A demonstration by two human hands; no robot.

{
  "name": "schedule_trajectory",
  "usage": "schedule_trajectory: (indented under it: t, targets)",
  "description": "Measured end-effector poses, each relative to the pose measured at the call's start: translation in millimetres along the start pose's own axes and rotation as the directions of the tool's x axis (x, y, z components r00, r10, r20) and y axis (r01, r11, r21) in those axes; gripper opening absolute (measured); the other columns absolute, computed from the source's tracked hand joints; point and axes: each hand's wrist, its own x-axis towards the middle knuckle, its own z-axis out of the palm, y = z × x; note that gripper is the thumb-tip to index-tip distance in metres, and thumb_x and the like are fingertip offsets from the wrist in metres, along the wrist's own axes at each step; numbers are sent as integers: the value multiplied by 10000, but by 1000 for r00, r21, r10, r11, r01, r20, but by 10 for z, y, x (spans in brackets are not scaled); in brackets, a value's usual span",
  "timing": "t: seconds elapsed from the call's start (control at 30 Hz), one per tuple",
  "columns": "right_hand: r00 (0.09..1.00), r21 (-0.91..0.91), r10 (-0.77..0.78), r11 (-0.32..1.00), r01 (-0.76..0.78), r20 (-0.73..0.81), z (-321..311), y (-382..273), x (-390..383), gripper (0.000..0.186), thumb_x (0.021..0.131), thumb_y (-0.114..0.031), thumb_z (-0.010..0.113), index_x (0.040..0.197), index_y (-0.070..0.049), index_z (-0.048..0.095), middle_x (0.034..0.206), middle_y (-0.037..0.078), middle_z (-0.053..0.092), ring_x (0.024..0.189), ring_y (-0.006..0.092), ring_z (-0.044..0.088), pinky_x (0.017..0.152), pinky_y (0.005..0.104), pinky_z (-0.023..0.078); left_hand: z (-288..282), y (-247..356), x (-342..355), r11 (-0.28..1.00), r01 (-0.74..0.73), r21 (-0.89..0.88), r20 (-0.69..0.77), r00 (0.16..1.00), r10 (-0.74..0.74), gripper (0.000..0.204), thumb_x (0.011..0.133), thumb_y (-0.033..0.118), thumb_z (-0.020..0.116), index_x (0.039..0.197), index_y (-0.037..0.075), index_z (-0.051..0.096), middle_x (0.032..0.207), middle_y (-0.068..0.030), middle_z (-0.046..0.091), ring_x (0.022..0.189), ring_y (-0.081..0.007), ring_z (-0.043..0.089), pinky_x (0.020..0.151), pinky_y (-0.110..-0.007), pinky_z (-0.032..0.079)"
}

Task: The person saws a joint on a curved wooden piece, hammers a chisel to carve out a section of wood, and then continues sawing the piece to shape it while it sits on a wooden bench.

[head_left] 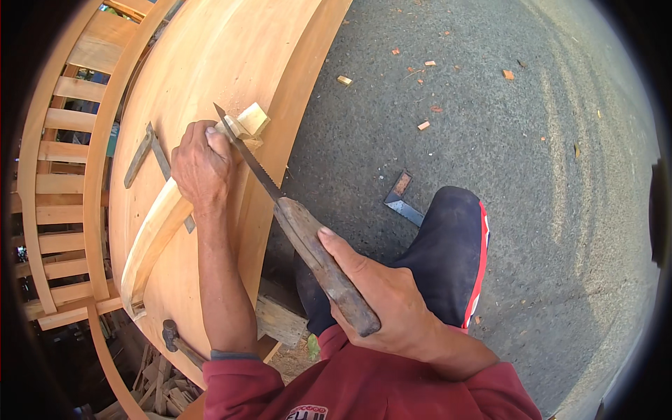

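Observation:
My left hand [203, 164] is closed around a curved pale wooden piece [159, 222], pressing it down on a broad wooden board [210, 56]. Its squared end [255, 119] juts out past my fingers, toward the board's right edge. In my right hand [383, 297] is the worn wooden handle of a handsaw [257, 168]. The narrow toothed blade slants up and left, crossing the piece just beside my left thumb. From this angle I cannot tell how deep the teeth sit in the wood. A bevel gauge [141, 155] lies left of my left hand, partly under the curved piece.
A hammer [170, 334] rests on the board's lower left. A slatted wooden frame [63, 182] stands along the left side, with scrap wood [161, 385] below. On the grey pavement lie a try square [401, 196] near my knee and several wood offcuts [423, 126].

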Motion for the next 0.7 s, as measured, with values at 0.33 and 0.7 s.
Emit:
schedule_trajectory:
  t: [0.33, 0.7]
  targets:
    - [992, -42, -57, 998, 53, -114, 308, 157, 917, 692, 822, 6, 694, 1479, 12, 474, 961, 277, 686, 814, 419, 706, 688, 448, 546, -109, 79, -90, 999, -38, -28, -1, 999, 38, 178, 888, 171, 549, 903, 73, 697, 879, -110, 683, 788, -325, 645, 764, -436, 475]
    - [985, -60, -62, 997, 53, -164, 235, 33, 453, 729, 798, 9, 721, 1482, 28, 466, 1029, 286, 706, 876, 433, 720, 763, 434, 575, -105, 130, -64, 998, -62, -11, -15, 998, 62, 198, 913, 179, 535, 917, 62, 695, 891, -119, 690, 794, -339, 644, 776, -432, 476]
